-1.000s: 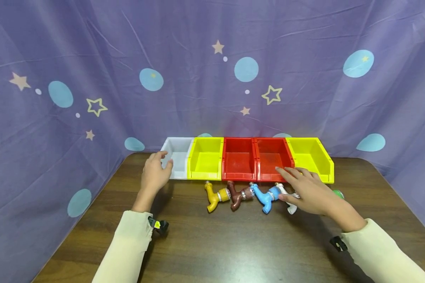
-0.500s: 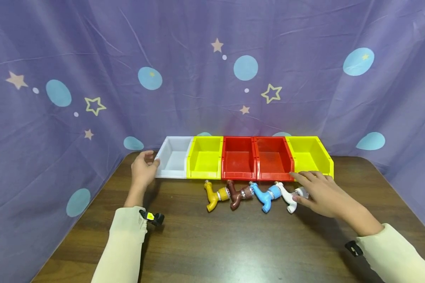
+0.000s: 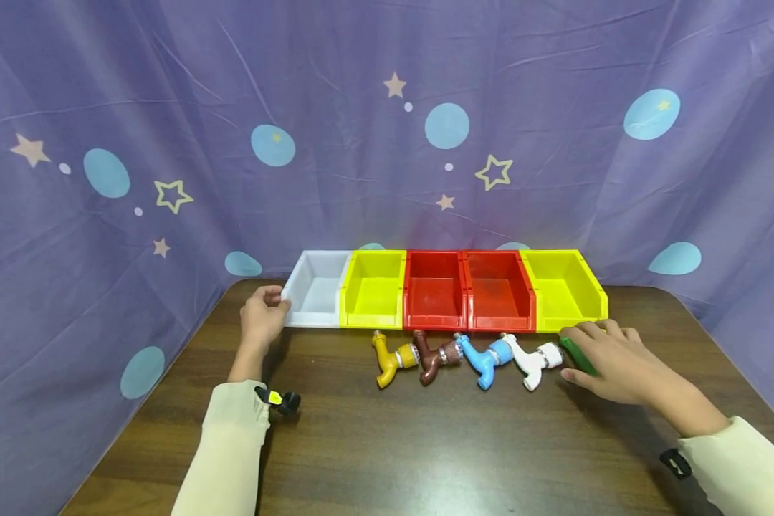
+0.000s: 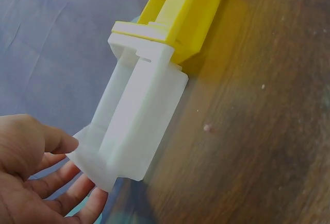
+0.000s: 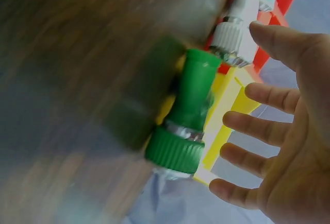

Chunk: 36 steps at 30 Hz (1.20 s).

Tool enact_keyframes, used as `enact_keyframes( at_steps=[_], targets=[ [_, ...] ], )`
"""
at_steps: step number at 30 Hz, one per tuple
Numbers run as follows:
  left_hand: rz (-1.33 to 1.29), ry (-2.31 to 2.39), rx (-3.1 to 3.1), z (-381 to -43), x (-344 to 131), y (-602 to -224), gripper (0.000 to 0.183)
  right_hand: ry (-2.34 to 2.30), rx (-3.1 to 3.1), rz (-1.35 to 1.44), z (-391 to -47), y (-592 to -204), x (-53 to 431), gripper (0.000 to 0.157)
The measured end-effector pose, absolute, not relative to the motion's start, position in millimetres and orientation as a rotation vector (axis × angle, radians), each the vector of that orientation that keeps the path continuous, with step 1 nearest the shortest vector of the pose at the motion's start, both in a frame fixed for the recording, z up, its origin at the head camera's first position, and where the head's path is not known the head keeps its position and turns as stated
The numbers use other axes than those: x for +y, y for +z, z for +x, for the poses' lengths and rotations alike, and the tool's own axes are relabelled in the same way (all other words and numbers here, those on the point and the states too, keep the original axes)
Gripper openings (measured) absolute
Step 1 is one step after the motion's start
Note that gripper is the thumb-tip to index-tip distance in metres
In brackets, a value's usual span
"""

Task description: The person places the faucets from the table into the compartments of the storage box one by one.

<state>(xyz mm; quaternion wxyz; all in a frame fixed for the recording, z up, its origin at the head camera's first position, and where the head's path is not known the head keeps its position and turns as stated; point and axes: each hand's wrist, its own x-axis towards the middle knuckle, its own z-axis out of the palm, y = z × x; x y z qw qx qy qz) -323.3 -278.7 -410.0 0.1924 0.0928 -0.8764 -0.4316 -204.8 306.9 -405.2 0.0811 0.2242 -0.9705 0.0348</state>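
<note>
My left hand (image 3: 261, 319) is at the left side of the white bin (image 3: 316, 319), its thumb and fingertips right at the bin's outer wall, fingers loosely bent. My right hand (image 3: 619, 362) reaches over a green plastic tap (image 3: 578, 356), which it partly hides in the head view. In the right wrist view this tap (image 5: 188, 110) lies on the table in front of the spread fingers, with a gap between. Just left of it lies a white tap (image 3: 534, 360), then a blue tap (image 3: 488, 360), a brown tap (image 3: 435, 356) and a yellow tap (image 3: 393, 358).
Beside the white bin, in one row, stand a yellow bin (image 3: 373, 320), two red bins (image 3: 435, 321) and another yellow bin (image 3: 570, 324) at the right end. A purple curtain (image 3: 335, 86) hangs behind the wooden table (image 3: 387, 444).
My left hand has moved left, from over the white bin to its outer side. My right hand has shifted right, from over the white tap to the green one. Taps and bins stay put.
</note>
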Motion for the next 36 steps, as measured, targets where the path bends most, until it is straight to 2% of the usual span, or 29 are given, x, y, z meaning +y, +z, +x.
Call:
enact_keyframes(
  at_steps=[9, 18, 36],
  targets=[
    [0.256, -1.23, -2.442, -321.8, -278.6, -412.7, 0.036, 0.128, -2.971, 0.665, -205.9, -411.8, 322.2, 0.07],
    [0.263, -1.241, -2.421, -322.1, -277.9, -416.2, 0.034, 0.19, -3.046, 0.768, -207.8, -411.5, 329.6, 0.042],
    [0.265, -1.267, -2.406, -320.5, -278.3, -414.8, 0.034, 0.175, -3.014, 0.821, -196.5, -408.3, 338.3, 0.04]
  ],
)
